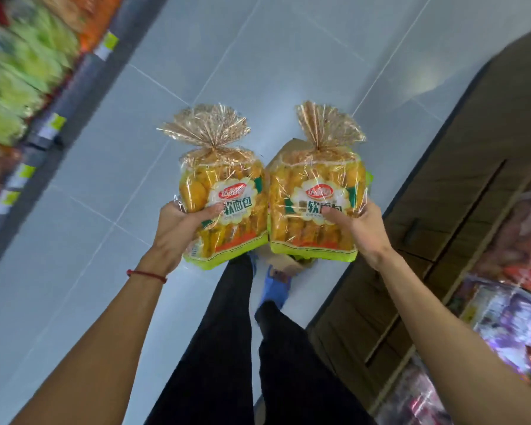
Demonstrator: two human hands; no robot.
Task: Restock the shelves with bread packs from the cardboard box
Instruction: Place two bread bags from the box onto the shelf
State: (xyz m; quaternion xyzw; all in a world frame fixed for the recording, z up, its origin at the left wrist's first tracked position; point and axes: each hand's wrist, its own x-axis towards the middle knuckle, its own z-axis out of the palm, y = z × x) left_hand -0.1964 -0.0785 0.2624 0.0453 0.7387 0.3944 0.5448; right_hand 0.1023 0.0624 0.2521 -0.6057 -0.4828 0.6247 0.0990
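Two yellow bread packs with tied clear tops are held side by side above the floor. My left hand [178,228] grips the left bread pack [227,191] from its left edge, thumb across the label. My right hand [362,231] grips the right bread pack [316,191] from its right edge. The packs touch along their inner edges. Below and behind them, the brown cardboard box [288,263] sits on the floor, mostly hidden by the packs.
A shelf [22,87] with green and orange packs runs along the left, blurred. On the right stands a brown wooden cabinet [442,210] with shelved goods [509,317] beyond it. Grey floor tiles [258,56] fill the aisle. My legs and blue shoes [273,289] stand beside the box.
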